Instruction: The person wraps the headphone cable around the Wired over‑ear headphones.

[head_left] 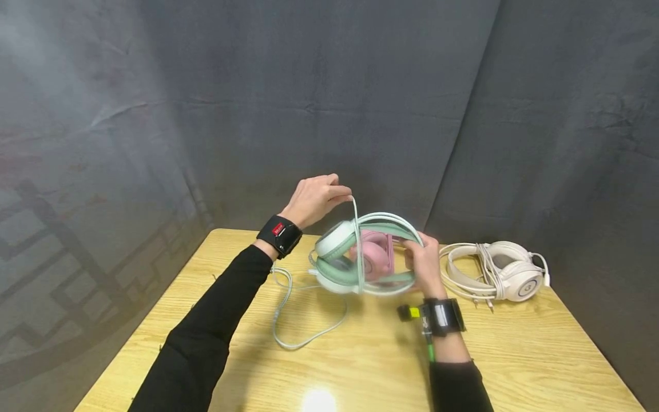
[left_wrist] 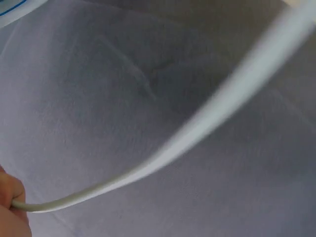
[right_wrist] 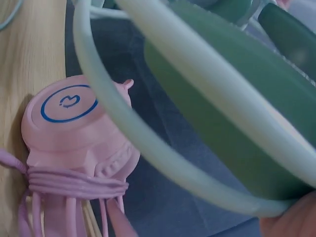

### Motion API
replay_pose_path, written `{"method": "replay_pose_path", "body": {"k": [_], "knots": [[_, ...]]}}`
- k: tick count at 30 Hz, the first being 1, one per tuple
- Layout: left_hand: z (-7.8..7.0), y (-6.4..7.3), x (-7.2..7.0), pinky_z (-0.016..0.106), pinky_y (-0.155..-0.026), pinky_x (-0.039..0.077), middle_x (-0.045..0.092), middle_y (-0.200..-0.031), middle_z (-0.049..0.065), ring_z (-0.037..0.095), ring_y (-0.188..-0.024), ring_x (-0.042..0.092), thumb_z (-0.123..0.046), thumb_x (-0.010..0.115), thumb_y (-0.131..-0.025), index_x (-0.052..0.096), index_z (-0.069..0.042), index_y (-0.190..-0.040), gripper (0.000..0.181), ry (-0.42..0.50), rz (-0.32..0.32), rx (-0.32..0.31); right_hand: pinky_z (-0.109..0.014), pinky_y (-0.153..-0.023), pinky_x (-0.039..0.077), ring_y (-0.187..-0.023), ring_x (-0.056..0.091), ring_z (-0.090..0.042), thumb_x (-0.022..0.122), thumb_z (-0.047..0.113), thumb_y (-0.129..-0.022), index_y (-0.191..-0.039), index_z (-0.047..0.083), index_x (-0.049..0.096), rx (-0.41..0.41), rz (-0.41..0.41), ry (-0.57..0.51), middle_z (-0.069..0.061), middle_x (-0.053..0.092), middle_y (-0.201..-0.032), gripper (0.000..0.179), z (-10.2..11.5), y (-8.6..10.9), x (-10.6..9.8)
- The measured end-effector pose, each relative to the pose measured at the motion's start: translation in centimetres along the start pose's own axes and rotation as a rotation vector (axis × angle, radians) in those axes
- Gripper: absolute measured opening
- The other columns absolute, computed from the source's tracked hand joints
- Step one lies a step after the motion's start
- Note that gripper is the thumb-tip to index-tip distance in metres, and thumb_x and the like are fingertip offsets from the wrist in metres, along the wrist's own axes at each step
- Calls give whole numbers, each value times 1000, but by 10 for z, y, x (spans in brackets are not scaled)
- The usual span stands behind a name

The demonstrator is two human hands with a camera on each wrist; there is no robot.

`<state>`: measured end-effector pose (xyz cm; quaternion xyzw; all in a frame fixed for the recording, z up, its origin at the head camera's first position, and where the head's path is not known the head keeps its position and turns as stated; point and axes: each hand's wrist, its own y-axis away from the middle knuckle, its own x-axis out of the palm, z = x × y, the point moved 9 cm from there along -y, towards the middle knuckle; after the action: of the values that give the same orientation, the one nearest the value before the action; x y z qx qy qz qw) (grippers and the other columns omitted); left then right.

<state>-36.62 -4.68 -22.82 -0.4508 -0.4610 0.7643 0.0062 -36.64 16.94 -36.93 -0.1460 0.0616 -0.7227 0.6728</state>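
Observation:
Mint-green and white headphones [head_left: 336,276] are held up above the table. My right hand [head_left: 425,264] grips their headband [right_wrist: 212,79] at the right side. Up at the left, my left hand [head_left: 320,199] pinches the pale headphone cable [left_wrist: 163,157], which runs taut from the fingers down to the headphones. A strand of cable passes around the headphones near the ear cups. The rest of the cable [head_left: 291,347] hangs down on the left and lies in a loose loop on the table.
Pink headphones [right_wrist: 64,111], bound with their own cable, stand on the table behind the green ones. White headphones [head_left: 515,277] with a wrapped cable lie at the right on the wooden table [head_left: 370,366]. Grey cloth [head_left: 329,103] hangs behind and at both sides.

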Motion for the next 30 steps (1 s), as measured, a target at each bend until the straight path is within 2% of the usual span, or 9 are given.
{"method": "replay_pose_path", "body": {"k": [2, 4, 8, 12, 15, 18, 24, 27, 30], "knots": [[6, 1, 4, 25, -50, 33, 48, -68, -5, 9, -57, 43, -31, 70, -89, 77, -22, -94, 13, 80, 23, -50, -23, -37, 18, -37, 26, -4, 48, -3, -89, -66, 10, 52, -10, 44, -50, 8, 33, -45, 27, 0, -1, 0], [12, 2, 9, 26, -53, 37, 55, -71, -5, 9, -59, 48, -29, 72, -89, 78, -19, -94, 13, 159, 50, -102, -24, -37, 16, -37, 25, -4, 47, -3, -90, -67, 3, 47, -32, 79, -46, 10, 32, -45, 23, 0, -1, 0], [26, 6, 18, 29, -63, 46, 69, -79, -5, 10, -68, 60, -28, 73, -87, 78, -16, -94, 14, 275, 85, -219, -30, -39, 9, -39, 21, -5, 44, -2, -91, -67, -1, 40, -87, 160, -83, 9, 29, -47, 25, -1, 0, 3], [40, 14, 31, 31, -77, 53, 75, -93, -2, 13, -86, 70, -29, 76, -85, 78, -16, -94, 16, 414, 109, -380, -36, -42, 3, -43, 10, -15, 43, -2, -92, -63, 5, 35, -136, 256, -188, 0, 20, -50, 31, 1, 1, 8], [42, 20, 45, 31, -84, 54, 76, -98, -2, 12, -95, 70, -29, 77, -85, 78, -17, -93, 14, 529, 163, -475, -35, -42, 1, -46, 6, -21, 40, -3, -92, -63, 7, 33, -157, 338, -268, -6, 15, -53, 32, 4, 3, 13], [35, 24, 60, 29, -82, 55, 75, -96, -4, 10, -94, 69, -28, 77, -85, 78, -18, -91, 11, 619, 240, -502, -34, -40, 1, -45, 5, -19, 36, -4, -92, -64, 8, 35, -184, 415, -343, -4, 14, -54, 30, 9, 7, 16], [21, 39, 88, 26, -76, 53, 76, -89, -3, 11, -85, 67, -19, 75, -87, 79, -15, -90, 7, 793, 409, -500, -29, -40, 2, -46, 7, -15, 25, -5, -92, -68, 7, 33, -264, 507, -480, -2, 13, -57, 28, 24, 14, 16], [22, 50, 96, 26, -77, 53, 76, -92, 0, 12, -86, 68, -13, 71, -90, 79, -11, -94, 10, 856, 449, -519, -27, -40, 2, -46, 7, -15, 22, -3, -95, -68, 7, 32, -279, 532, -561, -2, 12, -59, 30, 28, 14, 14], [25, 62, 103, 26, -78, 53, 76, -94, 4, 11, -85, 66, -6, 65, -91, 78, -7, -97, 15, 897, 479, -533, -25, -39, 3, -45, 9, -14, 22, 1, -98, -67, 5, 40, -276, 567, -655, -2, 13, -58, 36, 29, 13, 12]]}}
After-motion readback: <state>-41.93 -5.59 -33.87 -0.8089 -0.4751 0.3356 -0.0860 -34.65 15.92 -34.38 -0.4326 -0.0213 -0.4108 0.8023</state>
